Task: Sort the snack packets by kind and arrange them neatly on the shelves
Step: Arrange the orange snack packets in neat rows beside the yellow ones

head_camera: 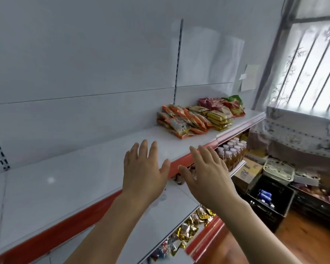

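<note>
1. the left hand point(144, 169) is hovering flat with straight, spread fingers over the front edge of the white metal upper shelf with the orange-red front strip point(80, 180), holding nothing; it looks ready to reach rather than to carry.
2. the right hand point(208, 175) is hanging just beside it, out past the shelf's front edge, fingers also straight and spread, also holding nothing.
3. the crinkly orange-and-white foil snack packets point(181, 121) are lying in overlapping rows toward the right end of the upper shelf, near its back, well apart from both hands.
4. the stack of flat yellow snack packets point(218, 119) is sitting touching the orange ones on their right, and the red and green snack bags point(225, 103) are piled behind it by the shelf's right back corner; each colour is keeping to its own group, which looks like sorting by kind already under way.
5. the long left stretch of this shelf is carrying nothing visible, probably being kept for further kinds.
6. small gold and mixed-colour foil packets point(189, 229) are lying loose along the front edge of the lower shelf point(160, 216), seemingly not yet sorted.
7. clear plastic bottles with pale caps point(232, 151) are standing in a tight block on a shelf below the upper shelf's right end.
</note>
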`<control>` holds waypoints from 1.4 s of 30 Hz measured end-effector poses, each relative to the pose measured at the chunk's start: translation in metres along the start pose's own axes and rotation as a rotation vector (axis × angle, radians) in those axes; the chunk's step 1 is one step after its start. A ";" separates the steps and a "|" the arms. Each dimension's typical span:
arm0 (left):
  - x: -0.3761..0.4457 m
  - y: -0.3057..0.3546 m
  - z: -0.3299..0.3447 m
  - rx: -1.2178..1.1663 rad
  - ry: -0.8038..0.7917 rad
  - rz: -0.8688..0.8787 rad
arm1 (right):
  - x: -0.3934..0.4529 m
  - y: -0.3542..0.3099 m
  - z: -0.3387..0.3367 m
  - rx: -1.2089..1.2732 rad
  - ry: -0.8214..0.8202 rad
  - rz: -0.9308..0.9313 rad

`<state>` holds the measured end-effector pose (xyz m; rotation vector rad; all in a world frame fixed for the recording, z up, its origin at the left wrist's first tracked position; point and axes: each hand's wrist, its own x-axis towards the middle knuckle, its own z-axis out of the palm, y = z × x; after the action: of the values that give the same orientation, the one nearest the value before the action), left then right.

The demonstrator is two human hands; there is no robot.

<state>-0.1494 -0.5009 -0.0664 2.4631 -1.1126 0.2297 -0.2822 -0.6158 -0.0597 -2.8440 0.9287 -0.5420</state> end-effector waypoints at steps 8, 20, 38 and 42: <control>0.135 0.042 0.060 -0.046 0.032 0.072 | 0.118 0.082 0.021 -0.037 0.005 0.034; 0.254 0.100 0.131 0.046 0.075 0.096 | 0.264 0.194 0.057 -0.052 0.062 -0.068; 0.303 0.145 0.179 0.132 0.325 -0.167 | 0.358 0.259 0.072 0.310 0.554 -0.576; 0.297 0.165 0.165 -0.332 0.445 -0.187 | 0.342 0.239 0.073 0.461 0.667 -0.725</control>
<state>-0.0787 -0.8721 -0.0686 2.0655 -0.6664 0.4677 -0.1309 -1.0111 -0.0734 -2.4887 -0.2498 -1.5849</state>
